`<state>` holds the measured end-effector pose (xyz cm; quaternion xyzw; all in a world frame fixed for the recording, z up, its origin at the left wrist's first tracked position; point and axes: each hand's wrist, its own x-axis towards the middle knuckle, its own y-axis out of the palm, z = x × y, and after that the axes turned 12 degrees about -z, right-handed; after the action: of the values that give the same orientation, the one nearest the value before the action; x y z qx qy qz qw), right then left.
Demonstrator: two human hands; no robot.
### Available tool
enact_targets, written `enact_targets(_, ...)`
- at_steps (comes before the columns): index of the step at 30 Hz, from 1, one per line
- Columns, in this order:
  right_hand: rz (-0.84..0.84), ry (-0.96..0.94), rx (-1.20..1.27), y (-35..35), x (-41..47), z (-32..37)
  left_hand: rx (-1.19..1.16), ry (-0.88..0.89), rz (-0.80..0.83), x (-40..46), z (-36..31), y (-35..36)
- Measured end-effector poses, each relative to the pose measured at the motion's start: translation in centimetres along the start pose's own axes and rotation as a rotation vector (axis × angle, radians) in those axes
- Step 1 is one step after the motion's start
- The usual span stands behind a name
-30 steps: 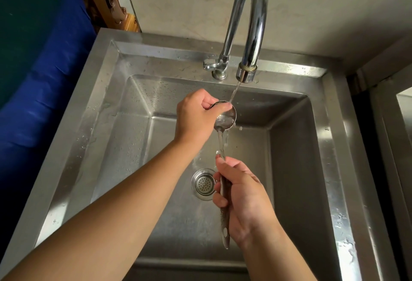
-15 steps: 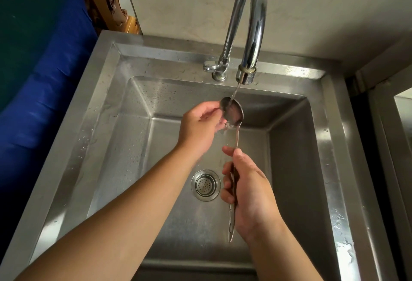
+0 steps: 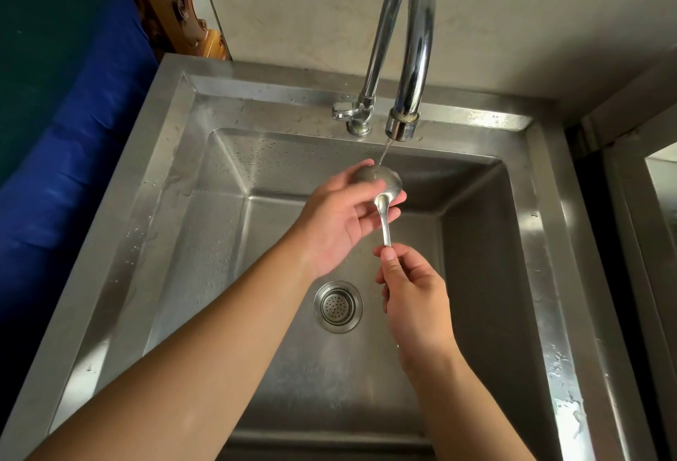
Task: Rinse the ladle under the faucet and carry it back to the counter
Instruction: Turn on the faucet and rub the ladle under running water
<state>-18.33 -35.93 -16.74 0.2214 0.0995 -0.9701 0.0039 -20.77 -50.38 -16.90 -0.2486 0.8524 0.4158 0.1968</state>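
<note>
A small steel ladle [image 3: 381,186] is held over the steel sink [image 3: 176,153], bowl turned back-side up under a thin stream of water from the chrome faucet [image 3: 403,57]. My left hand [image 3: 340,219] cups the ladle's bowl from below and the left, fingers wrapped around it. My right hand [image 3: 410,288] pinches the ladle's handle just below the neck; the rest of the handle is hidden inside that fist.
A round drain strainer [image 3: 337,306] sits in the sink's bottom below my hands. A blue and green cover [image 3: 73,112] lies to the left, carved wood [image 3: 172,2] at the back left, and a steel frame [image 3: 630,204] to the right. The rim is wet.
The ladle's bowl has flipped from open side up to back side up. My left hand turned palm up under it, and my right hand rotated the handle and slid closer.
</note>
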Motion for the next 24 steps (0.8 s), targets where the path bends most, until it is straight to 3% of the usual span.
enact_targets(4,-0.012,-0.065,-0.043,-0.1,0.6,-0.1,0.192,0.069,-0.07,0.4,-0.2,0.6)
enact_targets(13,0.02,-0.219,-0.102,0.4,0.1,-0.4,0.347,0.085,-0.252,1.0,-0.7,2.2)
enact_targets(24,0.202,-0.02,0.066,0.2,0.5,-0.2,0.398,-0.01,-0.361,1.2,-1.9,3.7)
